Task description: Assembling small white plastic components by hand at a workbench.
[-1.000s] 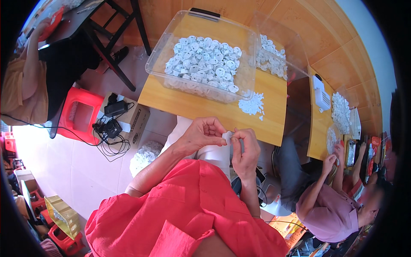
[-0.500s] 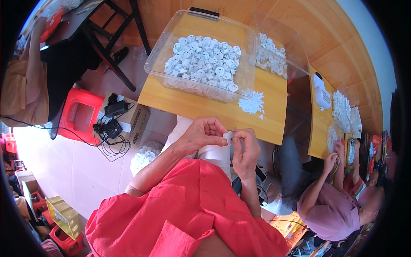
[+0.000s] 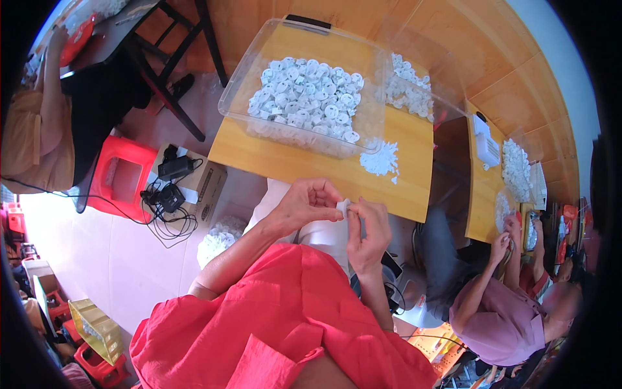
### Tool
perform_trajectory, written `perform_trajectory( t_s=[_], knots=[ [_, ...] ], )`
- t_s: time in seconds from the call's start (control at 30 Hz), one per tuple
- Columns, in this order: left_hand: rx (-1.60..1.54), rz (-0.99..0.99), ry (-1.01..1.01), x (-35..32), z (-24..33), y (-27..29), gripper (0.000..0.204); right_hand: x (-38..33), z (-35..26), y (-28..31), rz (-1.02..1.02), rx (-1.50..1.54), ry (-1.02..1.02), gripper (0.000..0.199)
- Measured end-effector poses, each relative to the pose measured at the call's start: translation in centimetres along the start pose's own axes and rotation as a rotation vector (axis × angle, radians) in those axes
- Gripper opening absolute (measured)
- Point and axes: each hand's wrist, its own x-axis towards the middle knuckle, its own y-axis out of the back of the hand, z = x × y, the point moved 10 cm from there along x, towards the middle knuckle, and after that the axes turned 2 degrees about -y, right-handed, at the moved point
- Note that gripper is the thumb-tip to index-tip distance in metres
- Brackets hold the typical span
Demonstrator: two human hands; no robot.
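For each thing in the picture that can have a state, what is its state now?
Left hand: fingers pinched on the small white plastic part.
Right hand: grip closed on the same part from the other side.
Clear plastic bin: lid off, partly filled with white round parts.
Second clear bin: open, holds white parts.
Small pile of white pieces: loose on the yellow wooden table.
Red plastic stool: upright, unoccupied.

Red stool (image 3: 123, 178), cardboard box (image 3: 201, 185) with, seemingly, chargers (image 3: 170, 181).
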Motion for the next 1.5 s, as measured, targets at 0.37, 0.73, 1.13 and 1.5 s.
perform_trajectory(
  t_s=[0.37,0.73,1.13,1.5],
  knots=[
    [0.187,-0.018,-0.184,5.7,9.5,-0.9,0.017,-2.0,13.4,2.6,0.301,0.144,-0.407,0.012],
    [0.333,0.055,-0.137,30.0,12.5,-1.0,0.016,-4.3,19.3,2.9,0.379,-0.317,-0.319,0.013],
    [0.680,0.045,-0.048,25.0,12.2,4.7,0.017,-4.3,19.0,2.9,0.352,-0.403,-0.256,0.013],
    [1.857,0.094,-0.151,24.5,4.6,7.6,0.031,-4.3,19.1,2.8,0.355,-0.461,-0.285,0.013]
  ],
)
